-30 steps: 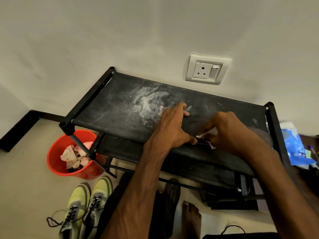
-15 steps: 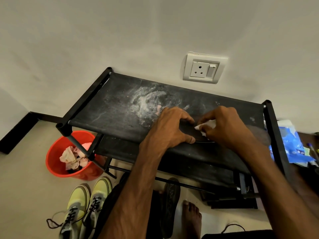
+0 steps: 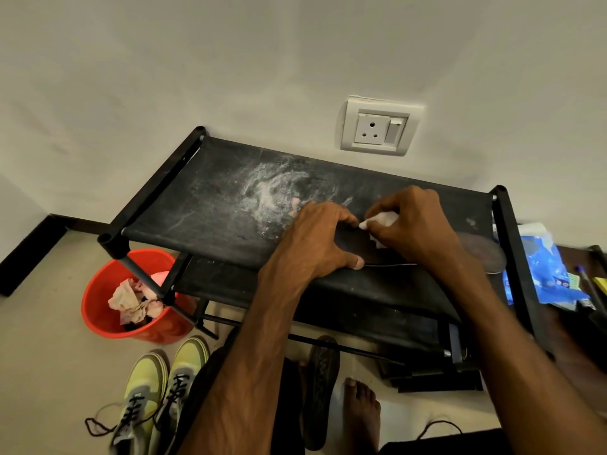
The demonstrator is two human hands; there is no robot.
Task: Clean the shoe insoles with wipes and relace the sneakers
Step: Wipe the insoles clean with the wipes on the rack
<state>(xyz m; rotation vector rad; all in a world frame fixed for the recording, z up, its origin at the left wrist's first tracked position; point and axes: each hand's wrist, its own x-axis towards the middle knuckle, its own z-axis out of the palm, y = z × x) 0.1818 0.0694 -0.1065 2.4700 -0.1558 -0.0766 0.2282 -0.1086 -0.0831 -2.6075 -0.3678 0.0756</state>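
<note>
A dark flat insole [image 3: 483, 256], pale-edged, is lying atop a black fabric shoe rack [image 3: 210, 211]. The left hand [image 3: 315, 241] is clamping its grip across it; the right hand [image 3: 415, 229] is pinching a white wipe [image 3: 384, 221] onto it.

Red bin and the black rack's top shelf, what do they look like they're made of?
The red bin looks like moulded plastic: smooth, evenly coloured, slightly glossy wall. The rack top seems to be matte black fabric stretched taut between the bars, with white dust smeared into it. The bars look like dark tubes, metal or plastic; I cannot tell which.
</note>
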